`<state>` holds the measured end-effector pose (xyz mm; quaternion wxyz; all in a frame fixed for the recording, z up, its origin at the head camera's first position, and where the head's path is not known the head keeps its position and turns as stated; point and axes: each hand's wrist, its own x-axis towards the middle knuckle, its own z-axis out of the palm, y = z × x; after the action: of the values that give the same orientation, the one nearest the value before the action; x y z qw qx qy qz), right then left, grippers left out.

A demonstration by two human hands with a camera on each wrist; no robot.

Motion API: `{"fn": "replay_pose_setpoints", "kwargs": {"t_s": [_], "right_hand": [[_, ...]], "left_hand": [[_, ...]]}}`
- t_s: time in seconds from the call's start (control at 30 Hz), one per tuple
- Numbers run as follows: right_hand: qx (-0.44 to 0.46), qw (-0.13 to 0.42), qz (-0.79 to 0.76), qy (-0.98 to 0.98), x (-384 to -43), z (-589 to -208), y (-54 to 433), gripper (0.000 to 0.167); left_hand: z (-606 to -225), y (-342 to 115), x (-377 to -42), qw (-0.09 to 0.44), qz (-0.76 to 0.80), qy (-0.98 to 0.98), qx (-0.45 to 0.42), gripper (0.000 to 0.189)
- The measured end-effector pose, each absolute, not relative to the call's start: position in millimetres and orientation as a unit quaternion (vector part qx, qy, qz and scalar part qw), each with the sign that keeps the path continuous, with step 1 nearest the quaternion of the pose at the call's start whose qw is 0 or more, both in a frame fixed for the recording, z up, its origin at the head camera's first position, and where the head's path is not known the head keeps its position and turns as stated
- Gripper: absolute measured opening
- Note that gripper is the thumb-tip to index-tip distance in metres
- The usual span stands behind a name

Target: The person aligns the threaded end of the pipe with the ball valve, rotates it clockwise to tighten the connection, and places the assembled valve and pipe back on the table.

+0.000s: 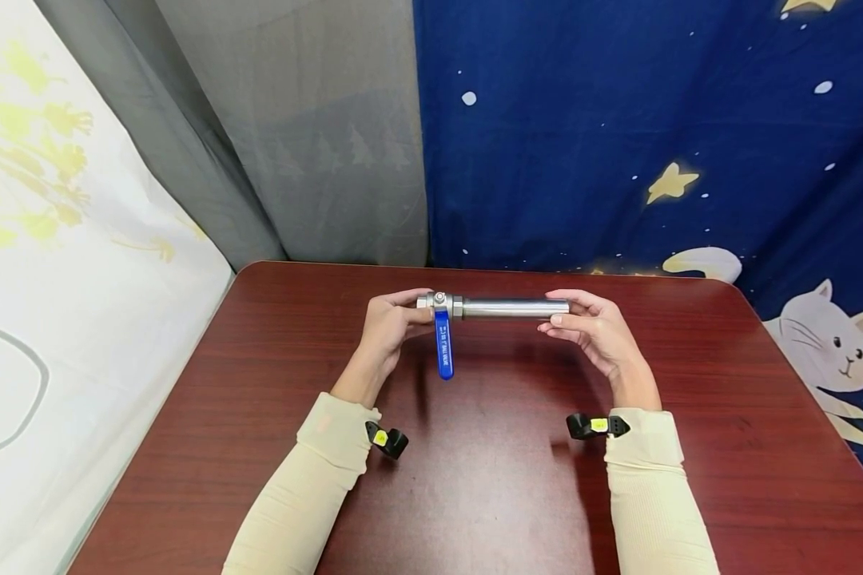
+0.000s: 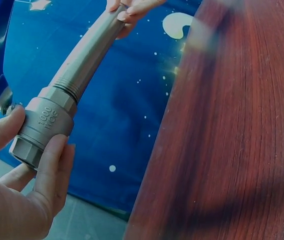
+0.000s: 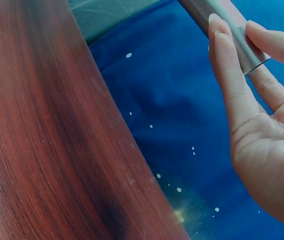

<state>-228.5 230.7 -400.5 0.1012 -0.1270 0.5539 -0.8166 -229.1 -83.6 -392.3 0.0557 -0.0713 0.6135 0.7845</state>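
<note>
Sleeves: While the cream left sleeve [image 1: 295, 495] and right sleeve [image 1: 654, 495] reach in from the lower edge, each cuff carries a black wrist camera [image 1: 388, 441] on its inner side.
Left hand: the left hand [image 1: 387, 323] grasps the ball valve [image 1: 440, 301] by its body, thumb close to the lever's pivot.
Right hand: the right hand [image 1: 604, 331] pinches the free end of the steel pipe [image 1: 507, 308] between thumb and fingertips.
Valve and pipe: both are in the air above the table, joined in one nearly level line across the head view; the blue lever [image 1: 443, 343] points back toward the person (the cast marking seems to read "1000 WOG").
Joint: a few thread rings [image 2: 67, 86] show where pipe meets valve; how deep they engage, I cannot tell.
Risk: if the threads are barely caught, tilting or pulling could part the pieces; a crooked twist might cross the threads. The smooth pipe could also slip from so light a pinch, and a thumb nudge could swing the lever.
Table: the red-brown table [image 1: 475, 479] lies beneath, so a drop could dent it.
Backdrop: a grey curtain [image 1: 316, 120] and a starry blue curtain [image 1: 546, 160] hang beyond.
</note>
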Motion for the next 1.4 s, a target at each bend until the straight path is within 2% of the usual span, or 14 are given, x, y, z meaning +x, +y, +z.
{"fn": "replay_pose_setpoints", "kwargs": {"t_s": [0.4, 0.93, 1.07, 1.3, 1.4], "right_hand": [[-0.150, 0.105, -0.815, 0.550, -230.7, -400.3, 233.9, 0.030], [-0.131, 0.108, -0.807, 0.566, -231.4, -399.2, 233.3, 0.016], [-0.133, 0.109, -0.810, 0.560, -230.2, -399.8, 233.5, 0.018], [-0.137, 0.115, -0.811, 0.557, -229.2, -400.0, 234.7, 0.031], [-0.129, 0.117, -0.810, 0.561, -228.8, -399.7, 234.7, 0.030]], "left_hand": [[-390.1, -82.3, -229.4, 0.055, 0.790, 0.607, -0.072, 0.039], [-388.9, -81.5, -230.2, 0.056, 0.781, 0.618, -0.067, 0.035], [-390.1, -81.2, -229.6, 0.060, 0.776, 0.624, -0.070, 0.034], [-390.4, -80.9, -228.1, 0.060, 0.779, 0.620, -0.070, 0.035], [-390.8, -81.0, -227.6, 0.063, 0.778, 0.620, -0.072, 0.036]]}}
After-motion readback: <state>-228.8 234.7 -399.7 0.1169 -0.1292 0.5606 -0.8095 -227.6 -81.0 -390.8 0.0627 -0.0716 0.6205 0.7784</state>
